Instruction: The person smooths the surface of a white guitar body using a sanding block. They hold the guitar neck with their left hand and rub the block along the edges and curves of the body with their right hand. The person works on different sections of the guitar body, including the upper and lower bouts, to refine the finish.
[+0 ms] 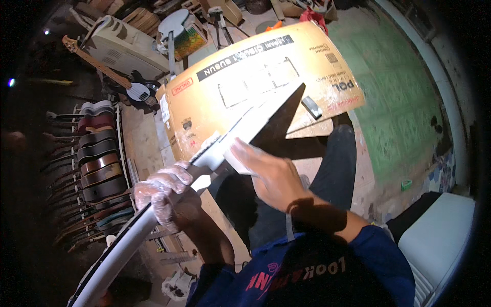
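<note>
A long white guitar neck with a dark fingerboard edge runs diagonally from the lower left up to a pointed headstock over the cardboard. My left hand, coated in whitish dust or wetness, is wrapped around the neck below the headstock. Pressed against the white surface where neck and headstock meet is a pale folded sheet, and my right hand grips it with bent fingers. Whether the sheet is paper or cloth cannot be made out. A small dark block lies on the cardboard beside the headstock.
A flat cardboard sheet covers the work surface ahead. Several guitar bodies hang on a rack at left. An electric guitar leans near a beige box-shaped appliance. At lower right stands a pale seat; green flooring lies beyond.
</note>
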### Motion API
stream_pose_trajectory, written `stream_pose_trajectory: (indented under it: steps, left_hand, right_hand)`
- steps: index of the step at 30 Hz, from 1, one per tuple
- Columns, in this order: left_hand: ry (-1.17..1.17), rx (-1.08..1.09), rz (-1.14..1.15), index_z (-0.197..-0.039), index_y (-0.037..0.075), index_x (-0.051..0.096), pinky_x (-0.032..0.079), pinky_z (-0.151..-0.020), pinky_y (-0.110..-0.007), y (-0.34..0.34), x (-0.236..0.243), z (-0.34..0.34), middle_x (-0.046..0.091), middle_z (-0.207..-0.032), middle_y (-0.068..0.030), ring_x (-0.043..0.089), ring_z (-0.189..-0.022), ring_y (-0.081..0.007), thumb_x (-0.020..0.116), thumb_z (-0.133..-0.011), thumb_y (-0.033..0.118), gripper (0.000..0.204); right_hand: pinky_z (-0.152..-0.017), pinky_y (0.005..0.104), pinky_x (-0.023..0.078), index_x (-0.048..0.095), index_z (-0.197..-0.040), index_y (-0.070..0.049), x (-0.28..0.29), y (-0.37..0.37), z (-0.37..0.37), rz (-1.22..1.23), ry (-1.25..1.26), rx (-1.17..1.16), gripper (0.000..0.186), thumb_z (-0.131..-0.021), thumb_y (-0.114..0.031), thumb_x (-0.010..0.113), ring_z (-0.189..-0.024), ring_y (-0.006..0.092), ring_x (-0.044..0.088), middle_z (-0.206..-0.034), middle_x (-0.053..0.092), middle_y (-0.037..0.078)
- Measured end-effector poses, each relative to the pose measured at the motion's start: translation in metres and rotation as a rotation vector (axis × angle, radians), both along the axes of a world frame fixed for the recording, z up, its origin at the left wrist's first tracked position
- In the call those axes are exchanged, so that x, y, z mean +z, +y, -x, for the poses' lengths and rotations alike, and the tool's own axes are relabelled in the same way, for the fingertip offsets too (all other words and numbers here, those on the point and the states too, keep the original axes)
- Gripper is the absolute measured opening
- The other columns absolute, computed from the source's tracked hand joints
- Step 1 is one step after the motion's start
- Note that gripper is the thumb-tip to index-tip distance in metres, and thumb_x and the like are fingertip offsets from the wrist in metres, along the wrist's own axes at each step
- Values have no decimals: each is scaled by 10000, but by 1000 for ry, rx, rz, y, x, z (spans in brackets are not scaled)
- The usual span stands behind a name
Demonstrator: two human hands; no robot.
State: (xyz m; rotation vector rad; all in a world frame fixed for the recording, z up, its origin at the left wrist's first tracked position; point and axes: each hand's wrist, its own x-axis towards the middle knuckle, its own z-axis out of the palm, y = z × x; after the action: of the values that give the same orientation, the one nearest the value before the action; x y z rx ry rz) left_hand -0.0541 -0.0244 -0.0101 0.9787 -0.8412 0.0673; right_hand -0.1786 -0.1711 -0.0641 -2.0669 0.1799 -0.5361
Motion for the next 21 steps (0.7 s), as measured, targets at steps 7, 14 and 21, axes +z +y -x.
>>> stream_pose_trajectory:
  steps: [7, 14, 21]
  left_hand:
    - [-5, 4, -9, -882, 83, 515, 493, -837, -510, -3, 2, 0, 564, -724, -85, 600, -718, -267, 531, -960, 266, 201]
    - [-7, -8, -5, -910, 92, 524, 469, -840, -500, -3, 0, 11, 562, -729, -85, 584, -728, -261, 534, -954, 256, 170]
    - [-60, -48, 63, -931, 52, 481, 503, -810, -514, -4, -6, 13, 563, -741, -122, 613, -723, -292, 534, -927, 160, 120]
  right_hand:
    - [-841, 373, 591, 559, -1360, -90, 0, 5, -1, -18, -72, -54, 522, -851, 23, 543, -982, 288, 710, -1377, 571, 149]
    - [-829, 367, 597, 523, -1389, -74, 1, -1, -22, -4, -103, -40, 566, -836, 48, 530, -951, 297, 717, -1404, 544, 156]
    - [-1051, 397, 467, 421, -1466, -62, 10, 7, -9, -373, -100, 128, 709, -781, 109, 474, -1255, 340, 554, -1430, 496, 223]
